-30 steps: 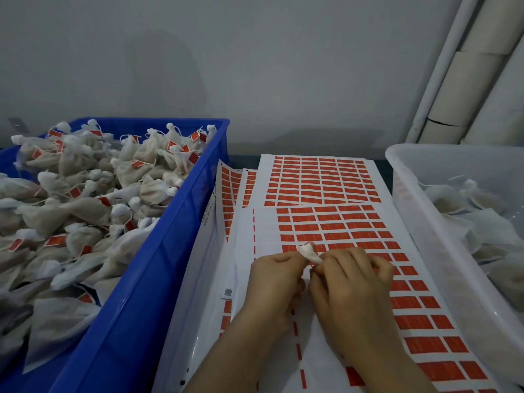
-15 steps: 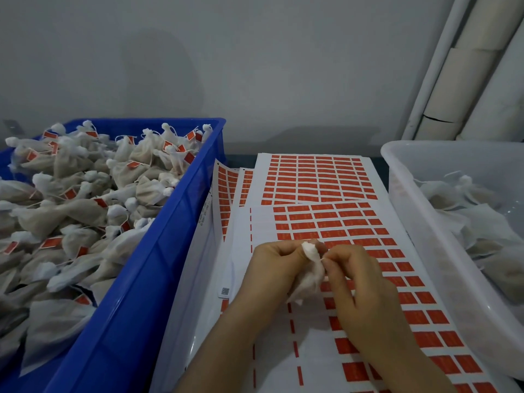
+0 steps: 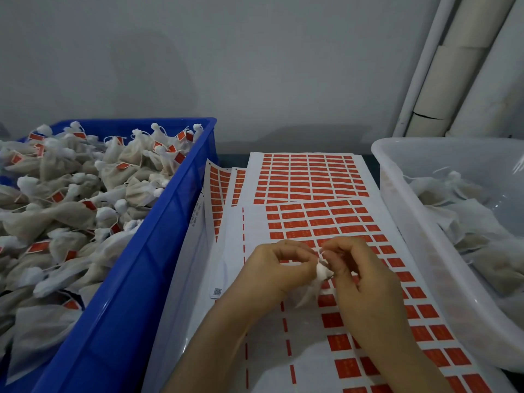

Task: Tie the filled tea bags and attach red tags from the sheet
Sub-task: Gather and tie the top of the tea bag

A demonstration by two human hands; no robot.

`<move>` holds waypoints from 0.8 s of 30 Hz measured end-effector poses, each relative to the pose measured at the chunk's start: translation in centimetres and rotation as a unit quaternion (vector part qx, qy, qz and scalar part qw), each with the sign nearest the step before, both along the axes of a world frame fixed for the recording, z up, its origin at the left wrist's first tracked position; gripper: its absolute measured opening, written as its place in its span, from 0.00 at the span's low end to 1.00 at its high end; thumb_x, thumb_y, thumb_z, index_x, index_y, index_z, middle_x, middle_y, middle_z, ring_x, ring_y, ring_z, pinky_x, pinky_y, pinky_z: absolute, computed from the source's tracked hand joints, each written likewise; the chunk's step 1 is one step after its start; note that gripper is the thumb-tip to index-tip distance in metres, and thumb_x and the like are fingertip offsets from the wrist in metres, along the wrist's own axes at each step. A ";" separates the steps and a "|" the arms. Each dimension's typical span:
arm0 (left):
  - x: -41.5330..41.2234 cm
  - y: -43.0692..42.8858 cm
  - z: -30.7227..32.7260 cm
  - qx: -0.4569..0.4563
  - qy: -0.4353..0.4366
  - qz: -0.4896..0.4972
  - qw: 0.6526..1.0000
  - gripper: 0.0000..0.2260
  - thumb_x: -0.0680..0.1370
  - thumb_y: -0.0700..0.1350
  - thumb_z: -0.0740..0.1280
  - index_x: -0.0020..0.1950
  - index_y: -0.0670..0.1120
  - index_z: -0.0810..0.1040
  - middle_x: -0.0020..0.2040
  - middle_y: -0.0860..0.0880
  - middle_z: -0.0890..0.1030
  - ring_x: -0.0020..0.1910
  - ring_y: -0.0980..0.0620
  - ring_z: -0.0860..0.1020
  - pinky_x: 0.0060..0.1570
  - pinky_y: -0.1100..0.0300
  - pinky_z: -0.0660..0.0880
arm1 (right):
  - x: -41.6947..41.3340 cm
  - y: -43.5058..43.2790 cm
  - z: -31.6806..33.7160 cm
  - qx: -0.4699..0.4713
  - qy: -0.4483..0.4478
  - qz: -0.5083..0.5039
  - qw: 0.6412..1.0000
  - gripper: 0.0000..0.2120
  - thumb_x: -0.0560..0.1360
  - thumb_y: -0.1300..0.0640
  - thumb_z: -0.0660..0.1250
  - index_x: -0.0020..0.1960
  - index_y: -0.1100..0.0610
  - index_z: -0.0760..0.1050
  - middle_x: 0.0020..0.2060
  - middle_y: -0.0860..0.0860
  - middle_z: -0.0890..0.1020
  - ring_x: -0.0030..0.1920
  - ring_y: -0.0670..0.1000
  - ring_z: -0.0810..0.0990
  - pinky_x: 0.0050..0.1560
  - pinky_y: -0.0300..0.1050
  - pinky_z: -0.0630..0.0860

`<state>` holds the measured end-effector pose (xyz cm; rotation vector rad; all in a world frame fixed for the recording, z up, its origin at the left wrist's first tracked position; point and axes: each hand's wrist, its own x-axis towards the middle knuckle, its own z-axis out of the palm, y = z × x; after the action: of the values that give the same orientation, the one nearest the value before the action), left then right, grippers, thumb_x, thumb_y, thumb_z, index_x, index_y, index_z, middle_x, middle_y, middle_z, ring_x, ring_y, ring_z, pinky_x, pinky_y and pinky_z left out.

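Note:
A small white tea bag (image 3: 317, 282) hangs between my two hands, just above the sheet of red tags (image 3: 334, 222). My left hand (image 3: 276, 269) pinches the bag's gathered neck from the left. My right hand (image 3: 360, 276) has its fingertips curled at the same neck from the right, and its palm hides part of the bag. The bag's body droops down toward the sheet. Whether a string or tag is between the fingers is too small to tell.
A blue crate (image 3: 158, 251) on the left is heaped with tied tea bags carrying red tags. A translucent white tub (image 3: 402, 194) on the right holds untagged white bags. More tag sheets (image 3: 309, 174) lie overlapped behind, against a grey wall with white pipes (image 3: 453, 66).
The bag has dropped lower between my hands, with only its neck now showing at the fingertips. Both hands stayed close together over the sheet.

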<state>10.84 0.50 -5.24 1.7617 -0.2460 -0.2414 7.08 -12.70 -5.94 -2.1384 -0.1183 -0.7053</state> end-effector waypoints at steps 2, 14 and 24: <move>-0.2 -0.2 -0.3 0.023 -0.010 0.001 1.000 0.07 0.76 0.46 0.67 0.39 0.54 0.80 0.48 0.55 0.80 0.49 0.52 0.78 0.49 0.64 0.78 | -0.1 0.2 -0.1 0.052 0.052 0.019 0.997 0.07 0.71 0.46 0.56 0.47 0.37 0.68 0.39 0.29 0.72 0.39 0.28 0.75 0.34 0.17 0.65; -0.8 -2.0 -0.8 -0.073 -0.026 0.105 0.991 0.03 0.80 0.51 0.58 0.48 0.56 0.70 0.43 0.60 0.76 0.40 0.64 0.79 0.34 0.73 0.74 | 0.2 -0.2 0.1 0.100 0.128 0.039 0.986 0.09 0.70 0.41 0.53 0.48 0.35 0.68 0.39 0.33 0.77 0.38 0.28 0.76 0.30 0.18 0.65; -1.0 -1.7 0.0 -0.084 -0.059 0.092 0.990 0.04 0.76 0.55 0.62 0.47 0.59 0.75 0.44 0.66 0.80 0.45 0.67 0.79 0.34 0.74 0.73 | 0.1 -0.4 0.6 0.208 0.189 0.074 0.957 0.16 0.65 0.38 0.56 0.32 0.47 0.76 0.18 0.47 0.74 0.20 0.43 0.73 0.26 0.31 0.73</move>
<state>9.86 -1.19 -5.25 1.6209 -0.1813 0.0161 7.20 -13.05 -5.36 -1.7958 0.0723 -0.1992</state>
